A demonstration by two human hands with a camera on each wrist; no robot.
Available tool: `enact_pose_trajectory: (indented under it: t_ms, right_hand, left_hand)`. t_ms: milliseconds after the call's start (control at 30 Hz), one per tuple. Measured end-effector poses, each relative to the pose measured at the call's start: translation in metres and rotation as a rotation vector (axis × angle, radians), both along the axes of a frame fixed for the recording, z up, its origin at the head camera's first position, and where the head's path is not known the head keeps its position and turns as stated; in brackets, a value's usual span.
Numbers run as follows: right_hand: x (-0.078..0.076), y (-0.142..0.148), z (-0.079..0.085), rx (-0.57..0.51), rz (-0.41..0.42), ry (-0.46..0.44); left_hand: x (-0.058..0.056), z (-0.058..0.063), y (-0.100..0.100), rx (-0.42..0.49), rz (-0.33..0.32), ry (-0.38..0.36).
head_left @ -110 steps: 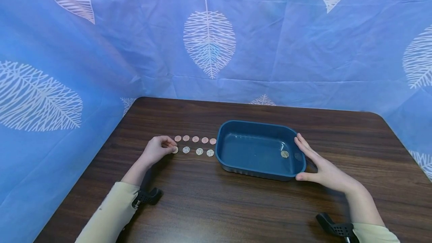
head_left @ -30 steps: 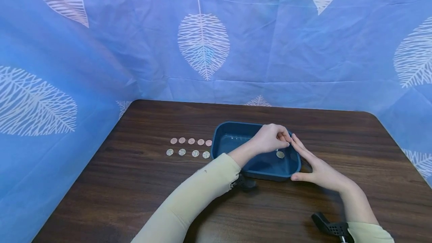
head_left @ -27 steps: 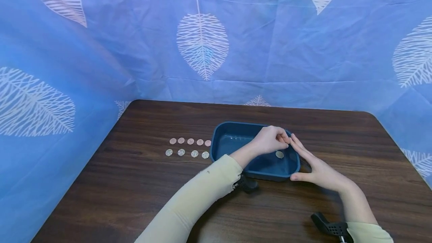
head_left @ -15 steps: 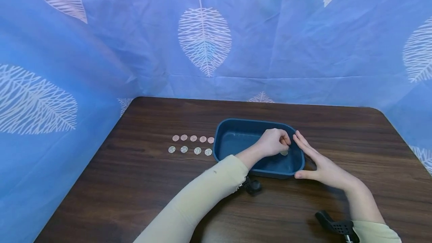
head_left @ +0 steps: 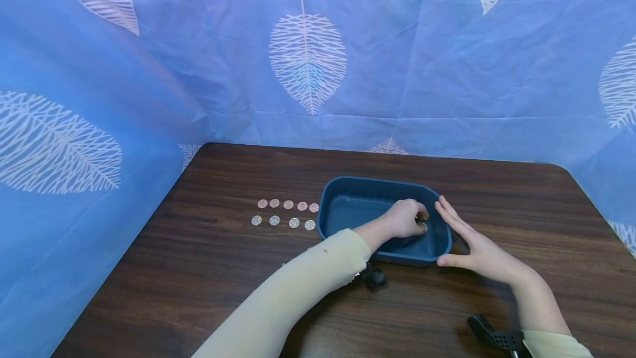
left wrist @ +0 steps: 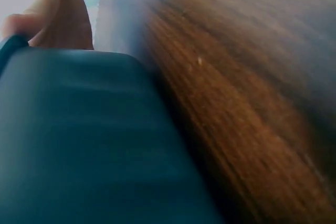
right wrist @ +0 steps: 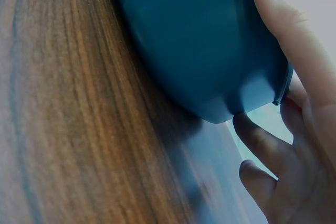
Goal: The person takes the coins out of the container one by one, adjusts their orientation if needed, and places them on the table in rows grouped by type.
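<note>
My left hand [head_left: 404, 219] reaches down into a blue plastic tub [head_left: 348, 181]. Its bent thumb and fingertips are at a silver coin [head_left: 423, 226] on the tub floor, near the right end. Fingers cover part of this coin. The right hand [head_left: 472, 247] rests against the tub's right end, fingers fairly straight, thumb at the near corner. In the right wrist view its fingertips touch the tub wall [right wrist: 194, 40]. Left of the tub lie a row of copper coins [head_left: 289, 204] and, nearer, a row of silver coins [head_left: 294, 222].
The tub stands on a dark wood-grain table [head_left: 238, 291]. Behind and to the left hangs a blue cloth [head_left: 199, 59] with white leaf prints. The left forearm's sleeve [head_left: 293, 291] crosses the table in front of the tub.
From the left end of the silver row, my left hand has moved right into the tub, then down to the coin there. The right hand stays at the tub's end.
</note>
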State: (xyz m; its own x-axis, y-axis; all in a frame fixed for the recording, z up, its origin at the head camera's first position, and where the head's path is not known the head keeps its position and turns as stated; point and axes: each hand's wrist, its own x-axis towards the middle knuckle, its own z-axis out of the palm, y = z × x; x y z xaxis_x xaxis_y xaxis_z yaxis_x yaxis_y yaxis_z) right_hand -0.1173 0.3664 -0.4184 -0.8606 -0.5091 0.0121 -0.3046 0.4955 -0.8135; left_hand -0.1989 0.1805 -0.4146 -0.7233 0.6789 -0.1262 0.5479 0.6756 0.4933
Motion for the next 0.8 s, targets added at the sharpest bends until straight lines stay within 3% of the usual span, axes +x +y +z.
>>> enact_pose_trajectory:
  t_ms: [267,533,800]
  right_hand:
    - [0.0002,0.0006,-0.0006,0.007,0.000,-0.002]
    - [0.0005,-0.0004,0.0004,0.005,-0.002,-0.007]
    - [0.0004,-0.0002,0.0003,-0.003,0.001,-0.012]
  left_hand:
    - [0.0003,-0.0023,0.0012,-0.034,-0.034,0.035]
    - [0.0006,-0.0012,0.0021,-0.031,-0.011,-0.054]
    - [0.0016,-0.0012,0.0035,-0.068,-0.052,-0.057]
